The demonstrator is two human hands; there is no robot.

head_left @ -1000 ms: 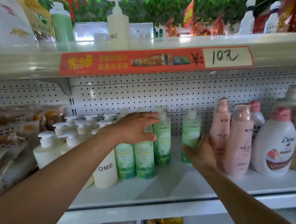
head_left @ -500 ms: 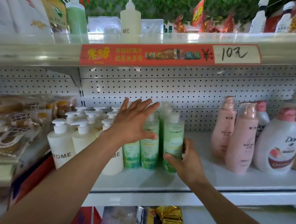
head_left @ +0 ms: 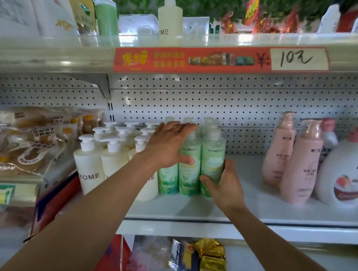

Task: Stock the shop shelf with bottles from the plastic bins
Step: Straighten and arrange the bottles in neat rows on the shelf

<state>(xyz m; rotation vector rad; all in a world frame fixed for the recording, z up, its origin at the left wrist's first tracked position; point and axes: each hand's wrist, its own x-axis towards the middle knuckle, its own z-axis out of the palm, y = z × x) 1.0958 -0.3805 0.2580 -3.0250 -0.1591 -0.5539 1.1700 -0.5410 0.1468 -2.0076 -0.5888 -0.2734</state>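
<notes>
Head view: green bottle being seated in its row, mid-shelf (head_left: 253, 210).
Right hand (head_left: 226, 188) clamps upright green SHIRORUKA bottle (head_left: 212, 159) low, long axis vertical; left hand (head_left: 170, 144), fingers spread, steadies neighbouring green bottles (head_left: 187, 167) touching it leftward; pink bottles (head_left: 278, 150) well apart rightward.

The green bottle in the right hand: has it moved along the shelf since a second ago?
Yes. The green bottle in the right hand slid left, away from the pink bottles, and now stands against the other green bottles.
</notes>
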